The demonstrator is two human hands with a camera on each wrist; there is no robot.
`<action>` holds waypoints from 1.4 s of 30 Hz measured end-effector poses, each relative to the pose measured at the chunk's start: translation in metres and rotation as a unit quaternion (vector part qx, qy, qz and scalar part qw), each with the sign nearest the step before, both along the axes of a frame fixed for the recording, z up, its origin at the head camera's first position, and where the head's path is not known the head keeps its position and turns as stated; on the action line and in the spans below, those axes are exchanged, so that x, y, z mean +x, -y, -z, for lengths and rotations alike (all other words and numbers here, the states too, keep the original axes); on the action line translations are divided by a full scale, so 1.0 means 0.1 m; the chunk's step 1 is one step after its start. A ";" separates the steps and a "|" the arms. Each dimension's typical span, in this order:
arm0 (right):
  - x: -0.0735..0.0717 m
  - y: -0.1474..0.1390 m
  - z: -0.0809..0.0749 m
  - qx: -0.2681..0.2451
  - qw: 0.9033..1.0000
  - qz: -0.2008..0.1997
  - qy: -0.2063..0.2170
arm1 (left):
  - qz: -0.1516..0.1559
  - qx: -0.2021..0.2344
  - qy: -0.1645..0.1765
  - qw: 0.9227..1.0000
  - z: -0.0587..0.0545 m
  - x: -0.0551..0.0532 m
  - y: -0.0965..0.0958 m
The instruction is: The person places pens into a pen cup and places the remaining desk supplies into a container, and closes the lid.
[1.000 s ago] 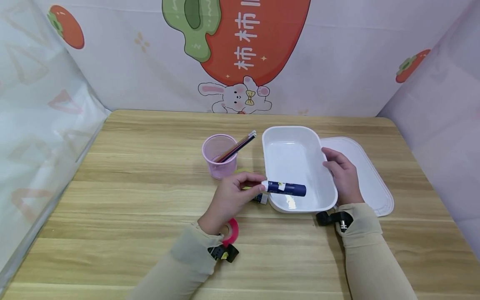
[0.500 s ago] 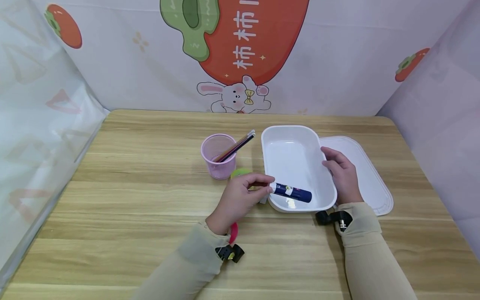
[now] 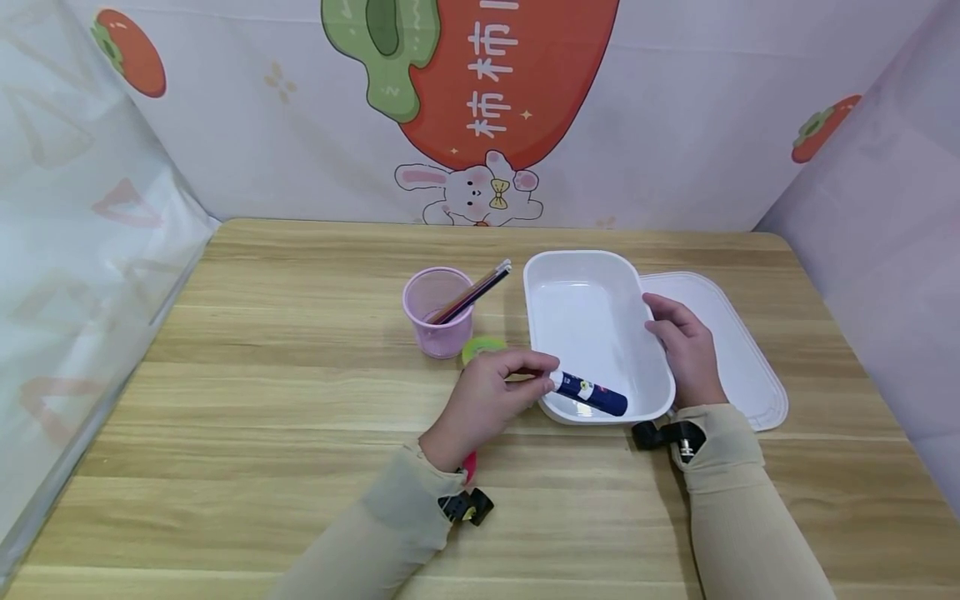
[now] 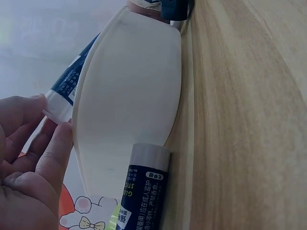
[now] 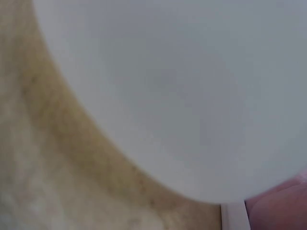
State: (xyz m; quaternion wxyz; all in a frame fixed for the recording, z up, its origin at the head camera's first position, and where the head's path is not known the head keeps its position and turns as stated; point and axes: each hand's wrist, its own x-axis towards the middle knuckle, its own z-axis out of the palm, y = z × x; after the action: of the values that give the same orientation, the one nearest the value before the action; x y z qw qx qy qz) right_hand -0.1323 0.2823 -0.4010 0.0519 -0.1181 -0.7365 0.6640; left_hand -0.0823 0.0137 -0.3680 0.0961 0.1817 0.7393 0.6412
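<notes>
My left hand (image 3: pixel 487 404) pinches a dark blue glue stick (image 3: pixel 596 395) by its white end. The glue stick tilts down to the right over the inside of a white plastic box (image 3: pixel 573 312). With thumb and fingers at its right rim, my right hand (image 3: pixel 684 354) holds the box. In the left wrist view, a second glue stick (image 4: pixel 146 189) is close to the box's outer wall; my left hand hides it in the head view. The right wrist view is mostly filled by a blurred white surface.
A white lid (image 3: pixel 738 358) lies right of the box. Left of it stands a pink mesh cup (image 3: pixel 444 340) with several pencils (image 3: pixel 480 292). A green roll of tape (image 3: pixel 480 343) and a red-pink roll of tape (image 3: pixel 470 467) are partly hidden by the left hand and wrist.
My left hand has moved right and slightly down with the glue stick, which now tilts more steeply over the box. The right hand and box stay put.
</notes>
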 end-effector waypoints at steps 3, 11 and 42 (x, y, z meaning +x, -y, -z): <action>0.00 -0.01 0.00 0.000 1.000 0.000 0.003 | 0.007 -0.009 -0.021 1.000 0.00 0.00 -0.01; -0.01 -0.01 -0.01 -0.001 1.000 0.003 0.009 | 0.016 -0.069 -0.075 0.995 -0.03 -0.02 -0.04; -0.02 -0.01 0.02 -0.025 1.000 0.009 -0.014 | -0.006 0.022 -0.002 1.000 -0.04 -0.03 0.10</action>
State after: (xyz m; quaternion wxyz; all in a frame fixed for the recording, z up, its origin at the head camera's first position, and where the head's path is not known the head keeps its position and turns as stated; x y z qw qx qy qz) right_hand -0.1344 0.2829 -0.4032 0.0650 -0.1162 -0.7178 0.6834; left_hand -0.0858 0.0042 -0.3637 0.0866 0.1812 0.7261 0.6576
